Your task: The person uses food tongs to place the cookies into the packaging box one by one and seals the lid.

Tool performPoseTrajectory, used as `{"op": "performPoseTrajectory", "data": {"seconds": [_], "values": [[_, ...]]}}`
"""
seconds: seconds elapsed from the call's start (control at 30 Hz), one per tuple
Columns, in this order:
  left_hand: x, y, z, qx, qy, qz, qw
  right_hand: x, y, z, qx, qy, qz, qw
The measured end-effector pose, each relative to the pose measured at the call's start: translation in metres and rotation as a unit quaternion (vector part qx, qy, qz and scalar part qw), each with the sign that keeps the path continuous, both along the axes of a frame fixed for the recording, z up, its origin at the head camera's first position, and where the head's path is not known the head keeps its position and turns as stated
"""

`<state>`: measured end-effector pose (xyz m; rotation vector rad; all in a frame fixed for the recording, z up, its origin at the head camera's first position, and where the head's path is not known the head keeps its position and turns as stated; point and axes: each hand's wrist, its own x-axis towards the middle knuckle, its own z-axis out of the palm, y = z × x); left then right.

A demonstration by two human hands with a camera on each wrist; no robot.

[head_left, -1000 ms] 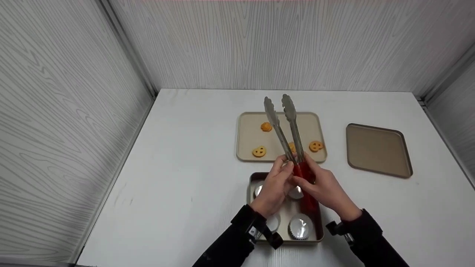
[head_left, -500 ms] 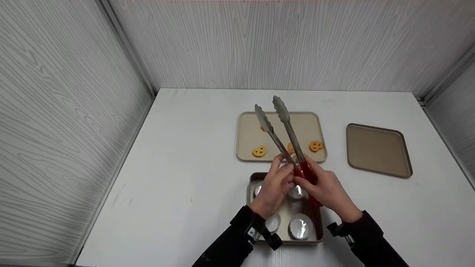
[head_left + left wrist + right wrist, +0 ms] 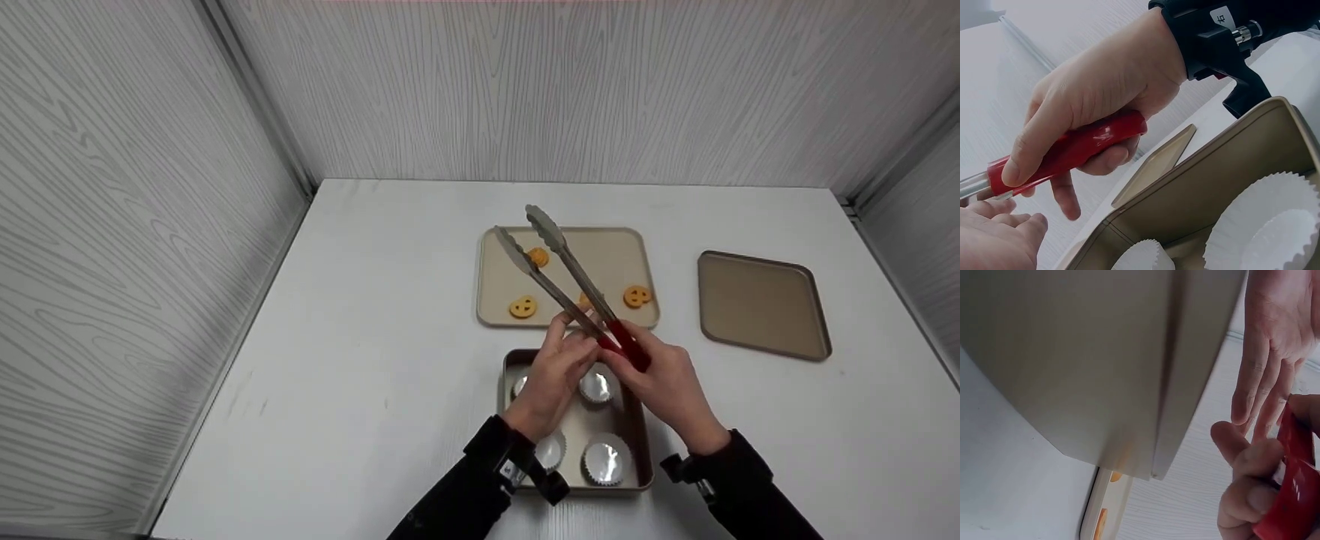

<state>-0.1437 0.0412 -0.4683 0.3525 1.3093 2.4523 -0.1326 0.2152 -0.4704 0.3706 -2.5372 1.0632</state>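
Note:
My right hand [image 3: 667, 379] grips the red handle of metal tongs [image 3: 581, 277], whose scalloped tips spread apart and point to the far left over a beige tray [image 3: 619, 251]. The left wrist view shows my right thumb along the red handle [image 3: 1092, 146]. My left hand [image 3: 547, 386] is beside the tongs at the handle's upper end; its fingers [image 3: 1255, 377] extend loosely in the right wrist view. Below both hands stands a deep pan [image 3: 643, 420] with white fluted paper liners [image 3: 607, 459], partly hidden by the left hand and sleeve.
Several orange-yellow cookies lie on the beige tray, among them a pretzel-shaped one [image 3: 523, 307] and another at the right [image 3: 637, 296]. A brown shallow tray [image 3: 765, 307] lies farther right. Wood-grain panels [image 3: 480, 97] enclose the white table [image 3: 345, 375].
The tongs have swung left, their tips lower and farther left across the beige tray. The handle has turned with the right hand; both hands stay nearly in place.

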Motion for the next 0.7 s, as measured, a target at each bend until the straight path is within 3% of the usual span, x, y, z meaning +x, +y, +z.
{"op": "performPoseTrajectory", "data": {"seconds": [0.3, 0.5, 0.7], "values": [[-0.002, -0.005, 0.0, -0.032, 0.059, -0.023, 0.9975, 0.0, 0.0, 0.0, -0.012, 0.009, 0.001, 0.9999], [-0.003, -0.014, -0.002, -0.081, 0.085, -0.009, 0.993, 0.0, 0.0, 0.0, -0.01, 0.04, 0.001, 0.9991], [-0.003, -0.03, -0.001, -0.128, 0.083, 0.015, 0.9882, 0.001, 0.002, 0.002, -0.005, 0.065, 0.006, 0.9979]]}}
